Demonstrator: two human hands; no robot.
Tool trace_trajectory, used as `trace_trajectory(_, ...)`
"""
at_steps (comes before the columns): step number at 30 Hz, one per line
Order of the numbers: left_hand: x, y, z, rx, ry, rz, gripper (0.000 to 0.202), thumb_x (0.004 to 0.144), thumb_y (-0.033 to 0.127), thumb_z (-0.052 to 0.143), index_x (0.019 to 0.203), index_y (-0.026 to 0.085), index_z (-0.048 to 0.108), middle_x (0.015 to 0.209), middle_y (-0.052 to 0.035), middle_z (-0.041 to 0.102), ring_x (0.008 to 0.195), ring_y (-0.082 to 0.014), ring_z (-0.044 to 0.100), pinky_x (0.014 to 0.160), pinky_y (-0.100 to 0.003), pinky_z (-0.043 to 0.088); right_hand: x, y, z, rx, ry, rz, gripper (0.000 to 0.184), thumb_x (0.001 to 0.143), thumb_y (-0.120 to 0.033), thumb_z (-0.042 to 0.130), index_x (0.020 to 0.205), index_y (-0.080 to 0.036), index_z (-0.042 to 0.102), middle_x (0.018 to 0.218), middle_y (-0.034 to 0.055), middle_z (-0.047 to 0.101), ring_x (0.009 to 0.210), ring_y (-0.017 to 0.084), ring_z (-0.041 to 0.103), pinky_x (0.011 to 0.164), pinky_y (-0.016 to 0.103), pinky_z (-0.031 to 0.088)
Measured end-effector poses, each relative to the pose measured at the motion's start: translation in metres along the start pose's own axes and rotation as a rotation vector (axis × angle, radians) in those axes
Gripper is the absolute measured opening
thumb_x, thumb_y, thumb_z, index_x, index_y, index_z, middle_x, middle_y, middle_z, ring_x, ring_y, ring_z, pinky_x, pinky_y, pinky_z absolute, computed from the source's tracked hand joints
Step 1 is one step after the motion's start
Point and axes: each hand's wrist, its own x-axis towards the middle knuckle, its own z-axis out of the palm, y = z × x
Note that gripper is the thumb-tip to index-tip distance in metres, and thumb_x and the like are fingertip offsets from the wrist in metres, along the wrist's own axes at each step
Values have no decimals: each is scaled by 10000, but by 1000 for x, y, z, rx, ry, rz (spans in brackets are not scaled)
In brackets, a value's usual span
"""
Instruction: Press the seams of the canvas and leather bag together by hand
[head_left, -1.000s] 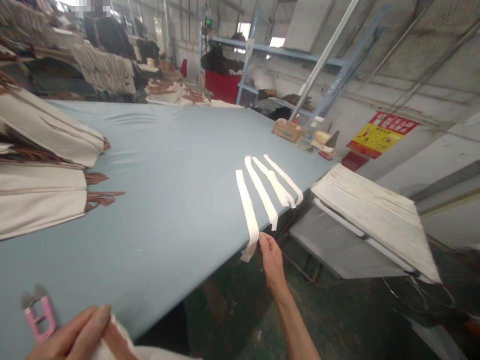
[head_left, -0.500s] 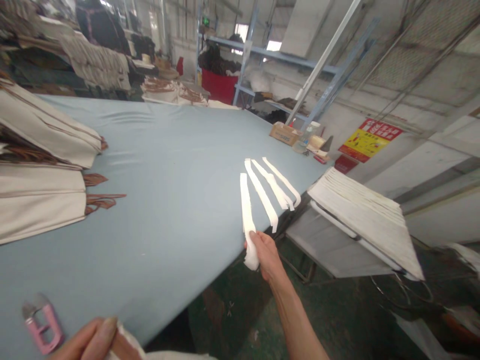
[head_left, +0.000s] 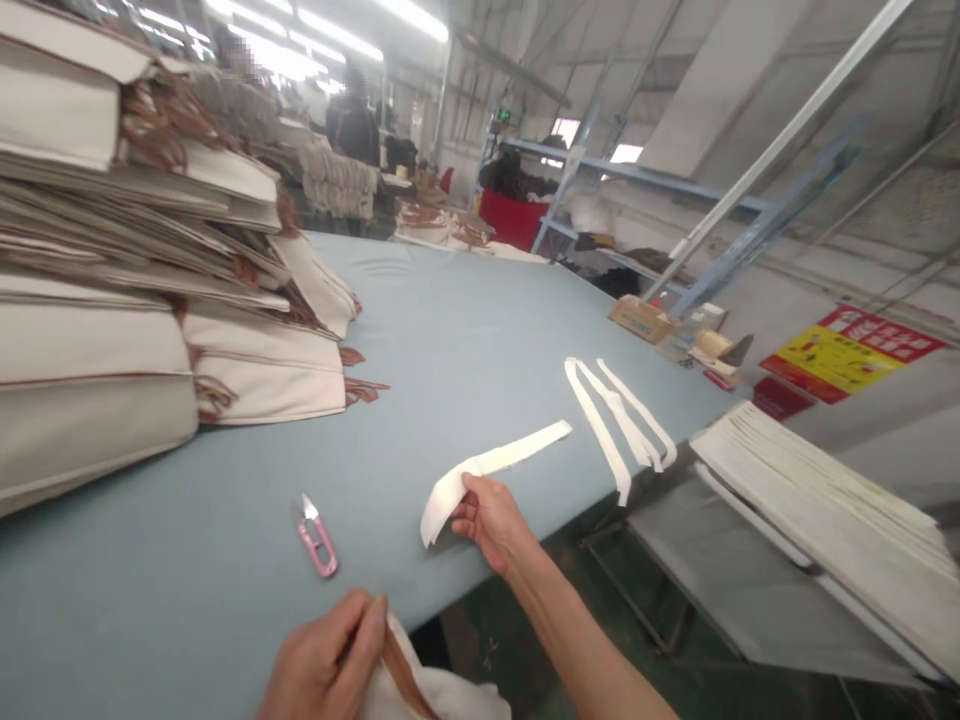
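My right hand (head_left: 489, 515) pinches a white fabric strip (head_left: 517, 450) between thumb and fingers. The strip's far end reaches out over the blue-covered table (head_left: 420, 330), and its near end droops left of the hand. Low in the view, my left hand (head_left: 330, 655) is closed on the edge of a cream cloth piece (head_left: 442, 695) with a brown band along it. Much of that piece is out of frame. Pink thread snips (head_left: 318, 540) lie on the table beyond my left hand. Several more white strips (head_left: 600, 415) lie to the right of the held one.
Stacked cream cloth pieces with brown ties (head_left: 262, 365) fill the table's left side. A cardboard box (head_left: 640, 318) sits at the far right corner. Beside the table's right edge stands a stack of pale sheets (head_left: 817, 520). Blue shelving (head_left: 600, 165) and a person (head_left: 354, 125) are farther back.
My right hand has drawn the white strip leftward, away from the other strips, and turned it. My left hand shows more fully, still on the cream cloth. The view has swung left.
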Motion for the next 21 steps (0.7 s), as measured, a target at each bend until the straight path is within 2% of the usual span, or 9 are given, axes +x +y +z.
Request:
trace_trajectory(3, 0, -5, -12, -29, -21, -40, 437, 1000, 459, 460, 632, 231, 404, 587, 62, 381, 540, -138, 469, 546, -222, 366, -8, 7, 28, -115, -41, -33, 314, 1040, -379, 658, 1267, -162, 653, 1209, 85, 696, 987, 224, 715, 838, 410, 626)
trace_trajectory(5, 2, -4, -17, -48, -50, -48, 437, 997, 462, 446, 632, 235, 369, 592, 58, 358, 548, -143, 458, 541, -224, 354, -14, 7, 32, -224, -56, -47, 301, 1042, -384, 656, 1240, -158, 659, 1157, 74, 707, 929, 202, 719, 794, 380, 631)
trace_trajectory(8, 3, -2, -20, -57, -69, -42, 430, 996, 448, 429, 630, 234, 356, 595, 56, 344, 545, -139, 433, 539, -228, 327, -29, -1, 16, -456, -52, -79, 261, 1055, -393, 630, 1056, -140, 694, 884, 15, 721, 665, 136, 679, 624, 285, 584)
trace_trajectory(10, 2, -1, -21, -65, -77, -33, 428, 994, 438, 417, 625, 233, 353, 592, 55, 344, 539, -135, 418, 535, -232, 309, -44, -8, 0, -646, -21, -148, 321, 1031, -343, 633, 774, -157, 679, 614, -23, 650, 489, 131, 595, 525, 256, 474)
trace_trajectory(12, 1, -1, -21, -68, -83, -17, 429, 992, 431, 405, 617, 232, 345, 586, 54, 343, 534, -132, 409, 533, -235, 297, -60, -17, -9, -823, 44, -276, 355, 966, -280, 672, 625, -199, 618, 532, -18, 613, 523, 162, 611, 555, 260, 402)
trace_trajectory(15, -3, -2, -21, -55, -88, 13, 428, 996, 414, 397, 614, 231, 327, 576, 57, 331, 524, -124, 400, 529, -237, 283, -77, -25, 1, -1024, 101, -452, 222, 939, -255, 655, 720, -224, 672, 645, 13, 702, 674, 208, 679, 629, 279, 367)
trace_trajectory(21, -9, -6, -20, 9, -39, 71, 420, 1007, 353, 411, 617, 229, 315, 565, 73, 302, 487, -106, 385, 510, -229, 282, -74, -26, 69, -1234, -17, -627, 97, 975, -246, 638, 939, -221, 726, 894, 20, 800, 849, 190, 746, 731, 268, 425)
